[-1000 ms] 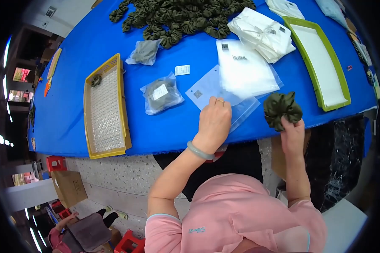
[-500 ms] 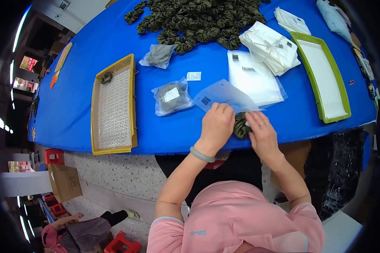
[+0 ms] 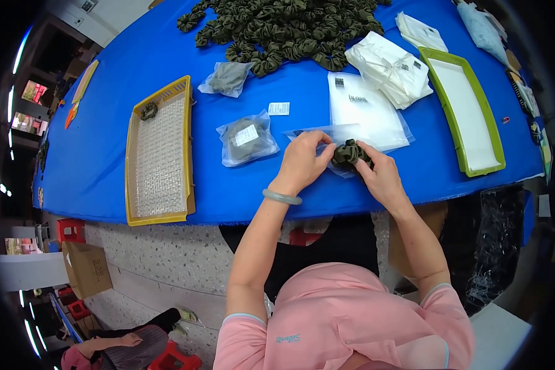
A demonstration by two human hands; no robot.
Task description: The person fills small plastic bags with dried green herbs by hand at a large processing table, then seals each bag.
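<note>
My right hand (image 3: pixel 381 177) grips a dark green scrunchie (image 3: pixel 349 152) near the table's front edge. A frosted plastic bag (image 3: pixel 335 131) lies partly under the scrunchie and behind my fingers. My left hand (image 3: pixel 303 160) has its thumb and fingers pinched on the near part of this bag, just left of the scrunchie. To the left lies a filled bag (image 3: pixel 248 139) with a white label on it, and a second filled bag (image 3: pixel 227 78) is farther back. A loose white label (image 3: pixel 279 108) rests between them and the flat printed bags (image 3: pixel 361 111).
A heap of dark green scrunchies (image 3: pixel 283 31) covers the back of the blue table (image 3: pixel 308 86). At left stands a yellow tray (image 3: pixel 190 157) with one scrunchie inside. A tied bundle of white bags (image 3: pixel 391 71) and a green tray (image 3: pixel 462 151) lie to the right.
The scrunchie and my right hand have moved up, away from the table edge, onto the bag. The bag has tilted flatter, and my left hand has shifted slightly left.
</note>
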